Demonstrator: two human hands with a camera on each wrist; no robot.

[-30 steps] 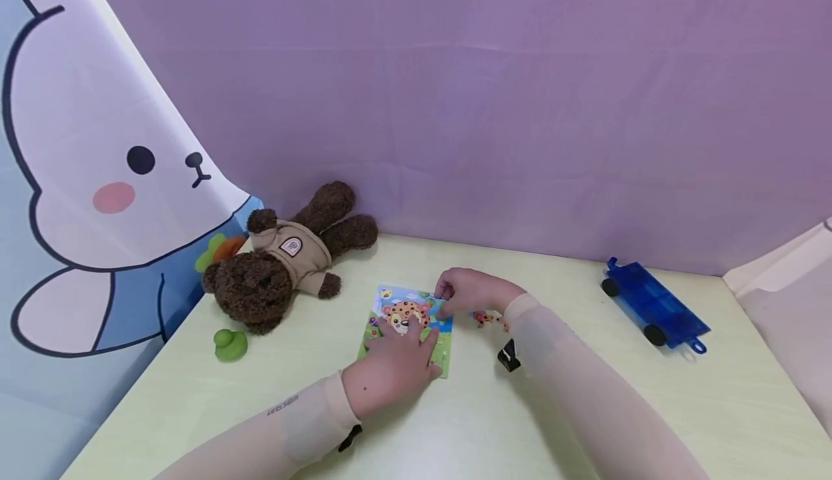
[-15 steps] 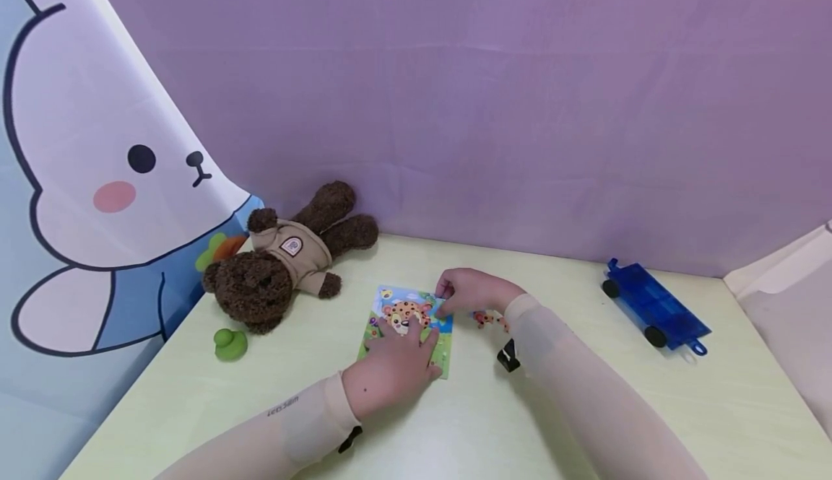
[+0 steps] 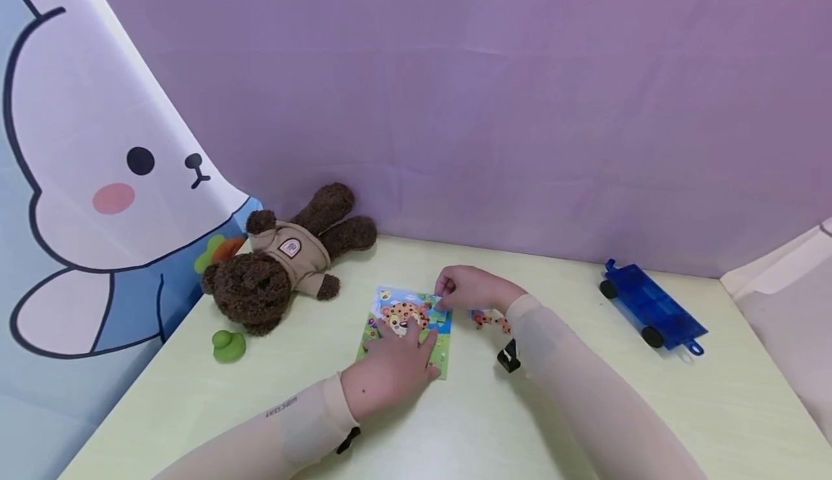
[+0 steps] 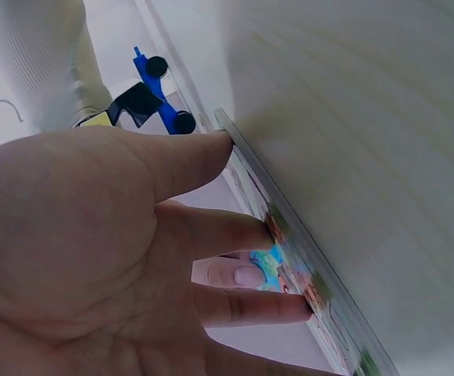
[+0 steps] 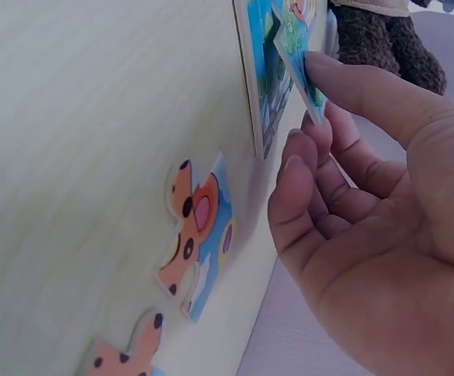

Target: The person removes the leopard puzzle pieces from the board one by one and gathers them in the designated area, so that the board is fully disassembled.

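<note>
In the head view, a jigsaw board point(image 3: 443, 346) printed with a spotted leopard lies on the table. My left hand point(image 3: 388, 375) rests on its lower part with fingers spread and fairly straight; in the left wrist view, the thumb and fingertips point(image 4: 211, 153) touch the board's edge and face. My right hand point(image 3: 477, 289) is at the board's upper right corner. There it pinches a blue-green puzzle piece point(image 5: 296, 66) between thumb and fingers, tilted against the board's surface. Two loose spotted puzzle pieces, one nearer point(image 5: 203, 227) and one lower point(image 5: 129, 352), lie beside the board, below the right hand.
A brown teddy bear point(image 3: 295, 256) lies at the back left, with a green toy duck point(image 3: 229, 346) in front of it. To the right sits a blue wheeled toy car base point(image 3: 653, 303). A purple cloth point(image 3: 455, 119) hangs behind the table.
My right fingers have lifted slightly at the board's corner, so more of the blue-green piece shows. The left hand stays in place on the board.
</note>
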